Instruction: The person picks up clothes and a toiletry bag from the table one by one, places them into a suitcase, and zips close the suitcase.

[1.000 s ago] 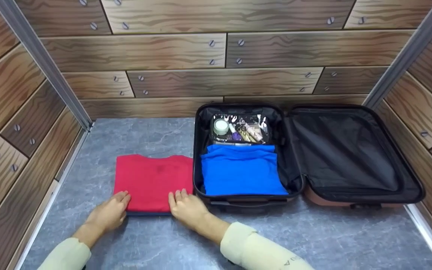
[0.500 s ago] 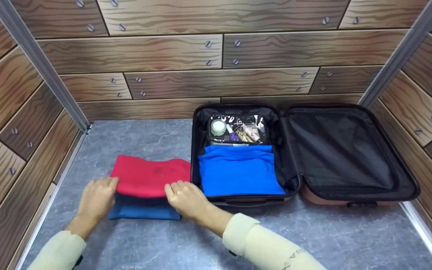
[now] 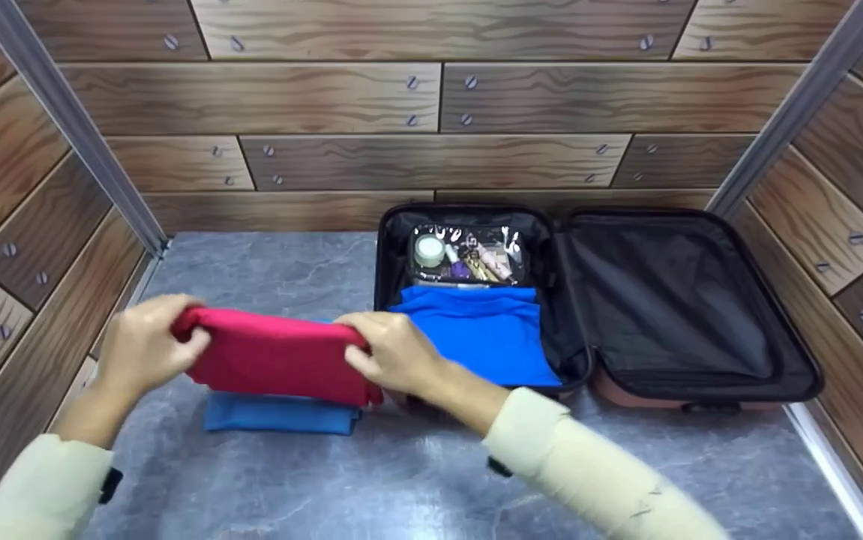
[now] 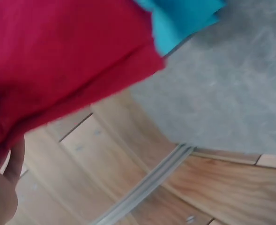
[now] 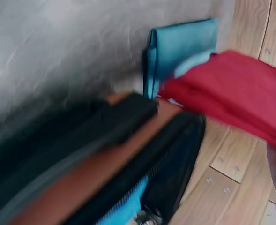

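A folded red garment, probably a shirt [image 3: 274, 360], hangs between both hands above a folded blue cloth [image 3: 281, 415] on the grey surface. My left hand [image 3: 148, 341] grips its left upper corner, thumb in front. The right upper corner is pinched by my right hand [image 3: 397, 352], just left of the open suitcase [image 3: 573, 315]. In the left wrist view the red shirt [image 4: 67, 51] fills the upper left, with part of the hand [image 4: 2, 187] below it. The right wrist view shows the shirt [image 5: 241, 89] beside the suitcase shell [image 5: 91, 173], blurred.
Inside the suitcase's left half lie a folded bright blue garment [image 3: 476, 337] and a clear pouch [image 3: 468, 255] with cosmetics. The lid [image 3: 686, 307] lies flat to the right. Wood-patterned walls [image 3: 341, 161] surround the grey surface [image 3: 274, 480].
Both hands have taken hold of the red shirt and lifted it off the blue cloth beneath. The shirt now hangs raised and tilted toward the camera. The suitcase contents look unchanged.
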{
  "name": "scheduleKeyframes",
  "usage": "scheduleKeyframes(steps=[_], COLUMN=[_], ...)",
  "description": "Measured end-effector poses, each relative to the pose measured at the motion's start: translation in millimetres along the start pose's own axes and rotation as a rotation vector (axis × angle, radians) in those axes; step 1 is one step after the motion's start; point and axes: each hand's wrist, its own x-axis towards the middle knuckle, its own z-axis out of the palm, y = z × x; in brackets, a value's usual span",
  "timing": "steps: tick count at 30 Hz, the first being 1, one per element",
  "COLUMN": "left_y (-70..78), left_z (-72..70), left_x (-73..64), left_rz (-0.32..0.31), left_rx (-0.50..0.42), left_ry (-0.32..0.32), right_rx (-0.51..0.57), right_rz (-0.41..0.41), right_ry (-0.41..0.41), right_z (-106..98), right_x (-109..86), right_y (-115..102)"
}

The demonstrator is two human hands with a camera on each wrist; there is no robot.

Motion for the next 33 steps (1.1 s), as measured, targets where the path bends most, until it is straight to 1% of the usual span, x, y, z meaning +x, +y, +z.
scheduleKeyframes(steps=[3, 5, 9, 12, 14, 18, 20, 23, 28, 33], left_y=[9.9, 18.4, 35.7, 49.1, 58.0, 74.0, 80.9, 90.9, 107.5, 125.5], left_z=[-11.0, -14.5, -17.4, -17.2, -16.1, -8.7, -1.7, 10.6, 27.4, 38.5], left_x=[14.8, 22.9, 39.0, 49.9, 56.8, 70.6, 78.6, 89.5, 104.1, 120.0], left_rz=[0.02, 0.033, 0.046, 0.062, 0.074, 0.108, 0.121, 0.137, 0.17, 0.185], left_rx=[-0.078, -0.129, -0.223, -0.286, -0.309, -0.326, -0.329, -0.341, -0.367, -0.361], left_ry=[-0.024, -0.047, -0.053, -0.055, -0.065, -0.089, -0.096, -0.102, -0.128, -0.173], right_rx=[0.1, 0.135, 0.175, 0.171, 0.175, 0.156, 0.14, 0.083, -0.024, -0.082], right_rz=[0.003, 0.004, 0.039, 0.072, 0.098, 0.128, 0.141, 0.153, 0.186, 0.221], right_ry=[-0.014, -0.018, -0.01, 0.001, -0.012, -0.044, -0.056, -0.057, -0.062, -0.066], right_z=[-22.5, -37.4, -65.2, -85.2, -98.6, -126.2, -139.8, -158.0, -181.8, -202.1], right_x=[-1.0, -3.1, -4.5, -6.4, -8.7, -13.4, -15.1, -18.3, -26.7, -35.4], right_y=[-0.8, -0.5, 1.6, 4.2, 7.2, 16.5, 22.7, 32.2, 45.8, 56.0])
